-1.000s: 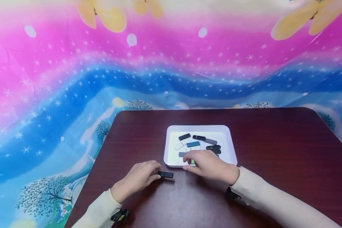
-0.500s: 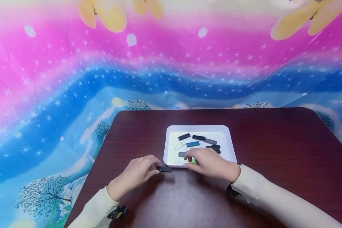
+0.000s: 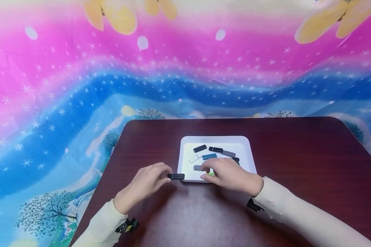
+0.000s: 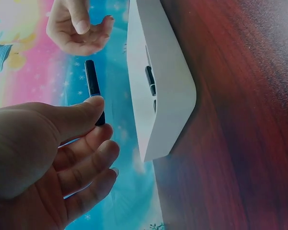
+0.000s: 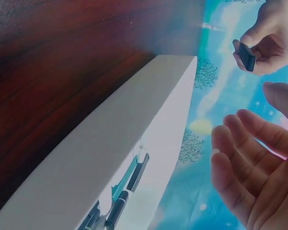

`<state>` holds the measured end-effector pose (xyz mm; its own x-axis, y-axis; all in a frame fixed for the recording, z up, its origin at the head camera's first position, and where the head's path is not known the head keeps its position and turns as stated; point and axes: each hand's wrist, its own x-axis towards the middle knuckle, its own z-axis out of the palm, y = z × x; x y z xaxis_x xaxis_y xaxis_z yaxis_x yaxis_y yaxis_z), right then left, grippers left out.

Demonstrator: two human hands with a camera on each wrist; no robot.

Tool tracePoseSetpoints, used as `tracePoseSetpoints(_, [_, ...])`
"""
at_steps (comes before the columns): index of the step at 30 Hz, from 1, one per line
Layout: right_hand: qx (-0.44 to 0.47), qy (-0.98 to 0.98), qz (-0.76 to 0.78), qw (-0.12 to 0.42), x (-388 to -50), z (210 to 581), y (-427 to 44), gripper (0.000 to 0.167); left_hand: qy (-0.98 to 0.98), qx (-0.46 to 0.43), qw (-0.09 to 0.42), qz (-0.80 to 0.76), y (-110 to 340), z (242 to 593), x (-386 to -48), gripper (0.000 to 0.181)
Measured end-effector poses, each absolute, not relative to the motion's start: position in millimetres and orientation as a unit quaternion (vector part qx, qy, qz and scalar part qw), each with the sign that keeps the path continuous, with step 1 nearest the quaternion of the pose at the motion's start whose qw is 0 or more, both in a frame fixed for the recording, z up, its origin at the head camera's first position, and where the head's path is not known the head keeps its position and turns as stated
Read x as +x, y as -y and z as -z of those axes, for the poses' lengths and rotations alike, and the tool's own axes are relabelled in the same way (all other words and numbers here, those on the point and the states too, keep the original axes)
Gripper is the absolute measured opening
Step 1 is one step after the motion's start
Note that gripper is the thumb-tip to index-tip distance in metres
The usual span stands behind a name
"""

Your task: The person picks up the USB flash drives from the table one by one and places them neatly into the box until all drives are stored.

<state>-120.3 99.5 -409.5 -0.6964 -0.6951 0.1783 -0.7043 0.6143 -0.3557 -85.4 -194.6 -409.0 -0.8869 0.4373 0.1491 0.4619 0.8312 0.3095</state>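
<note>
My left hand (image 3: 146, 181) pinches a black USB flash drive (image 3: 177, 176) by one end, between thumb and index finger. The drive is held up in the air, its free end pointing right, over the front left corner of the white tray (image 3: 252, 164). In the left wrist view the drive (image 4: 91, 79) stands clear of the tray wall. My right hand (image 3: 230, 175) hovers over the tray's front with fingers loosely bent, and the right wrist view shows nothing in it. Beneath that hand a green item (image 3: 211, 174) is mostly hidden.
Several more flash drives lie in the tray: a black one (image 3: 200, 148), a blue one (image 3: 209, 156), a white one (image 3: 194, 159) and a grey one (image 3: 228, 154) among them. The tray stands on a dark red-brown table (image 3: 296, 154). A patterned cloth (image 3: 185, 68) hangs behind.
My left hand has moved up and slightly left with the black flash drive, from over the table to the tray's front left corner. The right hand has barely shifted.
</note>
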Motion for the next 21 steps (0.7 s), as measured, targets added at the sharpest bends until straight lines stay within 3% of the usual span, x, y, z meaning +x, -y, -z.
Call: tracePoseSetpoints(21, [0.370,0.906,-0.207,0.008,-126.4,405.6,-118.5,0.022,0.954,-0.237,0.038,0.179,186.8,396.8,-110.3,0.018])
